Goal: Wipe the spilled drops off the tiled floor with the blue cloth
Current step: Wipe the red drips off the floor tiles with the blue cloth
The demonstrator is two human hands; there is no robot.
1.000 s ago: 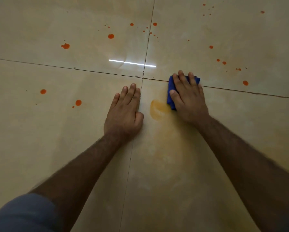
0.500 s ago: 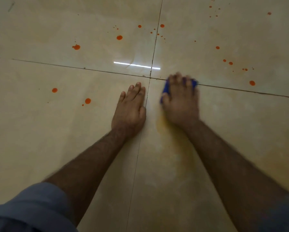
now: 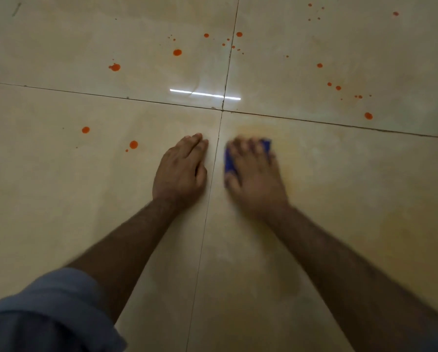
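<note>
Near the tile joint, the blue cloth is pressed flat under the right hand; the left hand is spread on the floor; far orange drops likely call for reaching.

The left hand lies palm down, fingers together and pointing to about 1 o'clock, its bare forearm running back toward 7 o'clock into a rolled grey-blue sleeve. The right hand, blurred, presses flat with fingers spread toward 12 o'clock, its forearm stretching back toward 5 o'clock.
</note>
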